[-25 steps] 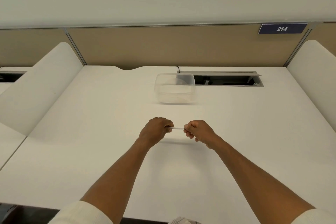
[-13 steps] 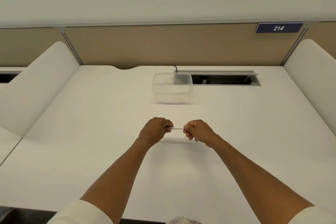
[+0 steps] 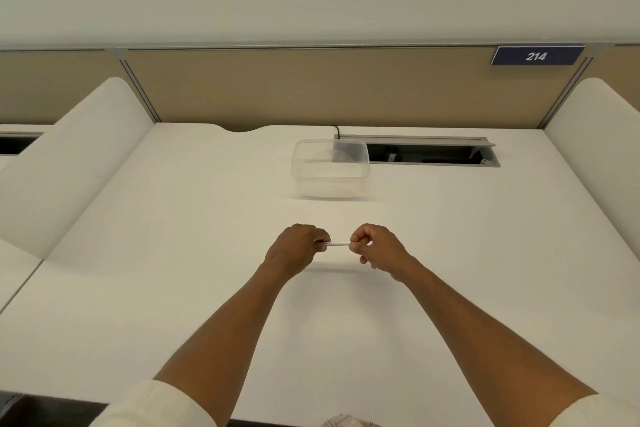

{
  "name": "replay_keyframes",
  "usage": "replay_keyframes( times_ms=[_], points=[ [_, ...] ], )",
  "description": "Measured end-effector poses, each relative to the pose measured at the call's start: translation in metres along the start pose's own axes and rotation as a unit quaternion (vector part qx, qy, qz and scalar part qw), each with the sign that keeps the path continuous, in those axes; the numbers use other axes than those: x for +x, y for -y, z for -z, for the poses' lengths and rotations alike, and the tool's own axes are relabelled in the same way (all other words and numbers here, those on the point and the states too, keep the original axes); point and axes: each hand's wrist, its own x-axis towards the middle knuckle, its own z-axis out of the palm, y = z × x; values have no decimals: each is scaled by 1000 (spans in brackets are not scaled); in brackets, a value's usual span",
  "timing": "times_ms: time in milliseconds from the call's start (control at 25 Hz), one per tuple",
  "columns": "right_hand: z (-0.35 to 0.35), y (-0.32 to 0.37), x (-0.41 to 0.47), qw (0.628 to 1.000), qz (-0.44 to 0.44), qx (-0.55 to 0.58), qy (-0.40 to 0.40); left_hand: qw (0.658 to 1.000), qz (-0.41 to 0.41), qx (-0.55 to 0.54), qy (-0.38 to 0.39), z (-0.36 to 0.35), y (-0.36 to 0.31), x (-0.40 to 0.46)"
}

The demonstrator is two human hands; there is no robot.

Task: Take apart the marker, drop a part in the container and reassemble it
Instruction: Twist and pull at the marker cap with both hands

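Note:
A thin white marker [image 3: 338,244] is held level above the white desk [image 3: 173,253], a short white stretch showing between my fists. My left hand [image 3: 294,250] is closed around its left end and my right hand [image 3: 375,248] pinches its right end; both ends are hidden inside the fingers. I cannot tell whether the parts are joined or separated. A clear plastic container [image 3: 330,168], open on top and with nothing in it, stands on the desk beyond my hands, well apart from them.
An open grey cable hatch [image 3: 433,151] lies in the desk just right of the container, with a black cable at its left end. White curved side dividers [image 3: 69,156] flank the desk, and a tan partition with a "214" sign [image 3: 536,55] closes the back.
My hands and the marker stay in nearly the same pose. The view has shifted slightly, so the container and hatch appear a little further left.

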Motion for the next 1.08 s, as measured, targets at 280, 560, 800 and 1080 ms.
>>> replay_keyframes(
  times_ms=[280,560,800,1080],
  points=[
    [-1,5,3,999,-27,-29,22,1000,-2,0,-4,2,1,-1],
    [1,10,3,999,-24,-4,22,1000,-9,11,-16,8,0,1],
    [-2,8,3,1000,5,7,-22,1000,-13,9,-20,10,0,-1],
    [-4,22,1,996,-72,45,8,999,-34,14,-30,17,-5,0]
  ],
)
